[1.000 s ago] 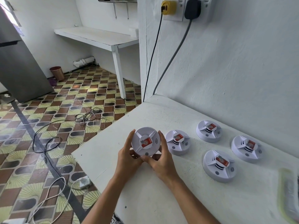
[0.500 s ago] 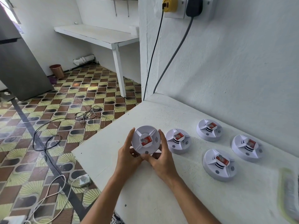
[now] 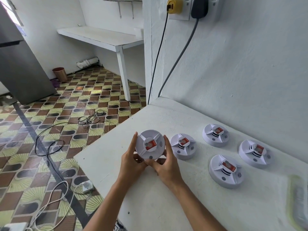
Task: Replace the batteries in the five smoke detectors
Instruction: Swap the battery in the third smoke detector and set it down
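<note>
I see both hands, left hand [image 3: 131, 161] and right hand [image 3: 166, 164], gripping one smoke detector [image 3: 150, 144] above the tabletop [image 3: 166, 205]; four detectors [image 3: 225, 170] lie alongside.

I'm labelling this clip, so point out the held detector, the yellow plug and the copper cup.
Held detector [image 3: 150, 144]: head view, red label at its centre.
Yellow plug [image 3: 175, 6]: head view, front face.
Copper cup [image 3: 60, 74]: head view, side wall.

A blurred object [image 3: 299, 200] lies cut off at the right edge.
</note>
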`<state>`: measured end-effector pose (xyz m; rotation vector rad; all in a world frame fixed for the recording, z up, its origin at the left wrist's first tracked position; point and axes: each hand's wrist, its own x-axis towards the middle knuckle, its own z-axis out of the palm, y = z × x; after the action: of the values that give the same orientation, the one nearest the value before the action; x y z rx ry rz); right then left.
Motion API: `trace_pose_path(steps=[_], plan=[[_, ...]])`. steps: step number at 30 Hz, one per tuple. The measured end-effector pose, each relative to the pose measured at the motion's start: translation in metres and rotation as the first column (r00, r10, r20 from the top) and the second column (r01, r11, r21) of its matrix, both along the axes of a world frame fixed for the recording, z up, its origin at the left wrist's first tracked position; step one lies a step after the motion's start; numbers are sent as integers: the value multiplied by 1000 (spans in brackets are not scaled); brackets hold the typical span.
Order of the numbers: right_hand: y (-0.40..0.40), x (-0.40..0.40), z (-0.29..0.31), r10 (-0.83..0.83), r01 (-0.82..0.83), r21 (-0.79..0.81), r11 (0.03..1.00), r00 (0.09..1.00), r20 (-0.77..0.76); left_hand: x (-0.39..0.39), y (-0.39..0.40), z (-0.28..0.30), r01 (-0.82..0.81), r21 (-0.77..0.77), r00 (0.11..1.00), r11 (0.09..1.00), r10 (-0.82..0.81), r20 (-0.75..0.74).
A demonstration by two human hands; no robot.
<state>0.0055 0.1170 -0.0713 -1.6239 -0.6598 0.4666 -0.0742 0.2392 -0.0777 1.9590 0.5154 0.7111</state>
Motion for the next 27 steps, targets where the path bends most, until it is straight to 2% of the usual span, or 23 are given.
trace_pose_path(steps=[27], plan=[[-3,0,3,-4,5,-32,999,1000,9,2,0,-3,-12,41,1000,999,12,4]])
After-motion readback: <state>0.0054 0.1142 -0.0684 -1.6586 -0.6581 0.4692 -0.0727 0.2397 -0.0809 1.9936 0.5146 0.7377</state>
